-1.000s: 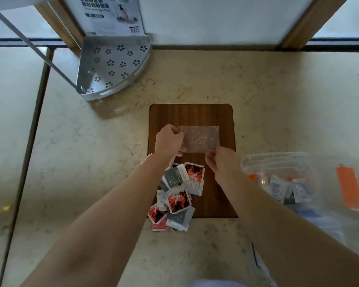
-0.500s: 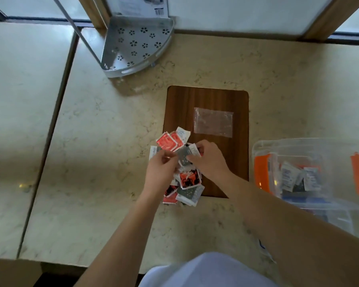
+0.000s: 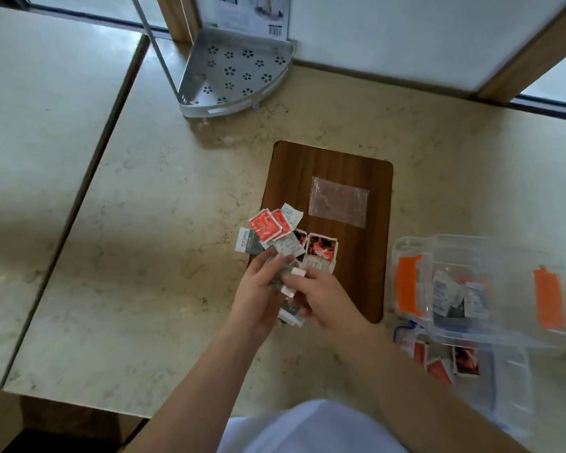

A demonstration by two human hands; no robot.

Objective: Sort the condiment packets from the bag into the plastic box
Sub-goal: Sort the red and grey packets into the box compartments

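Both hands together over the near end of the packet pile: left hand (image 3: 258, 299) cupped round a small stack of grey and white packets (image 3: 280, 279), right hand (image 3: 321, 299) pinching at the top one with thumb and forefinger, fingers curled in, neither spread flat. Hard to tell whether lifting one off or squaring the stack.

Loose pile of condiment packets (image 3: 288, 237) on the left edge of the wooden board (image 3: 334, 158) and spilling onto the table (image 3: 164, 256): red ones fanned at the far side, a grey one just beside them hanging off the board, red-and-black and white ones nearer the hands. Empty clear bag (image 3: 339, 201) flat on the board, beyond the pile and apart from it.

Plastic box (image 3: 477, 286) on the table to the right of the board, clear with orange clasps at either end, already holding several white and dark packets. More red and dark packets visible just nearer, seemingly under or in a second clear piece (image 3: 500, 377); blurred, so lid or separate compartment cannot be told.

Judged progress: bag emptied, so that part done; some packets already in the box; roughly a dozen or more still on the board and in hand. Left to do: carry the held packets across to the right and go on through the red, grey and white ones remaining.
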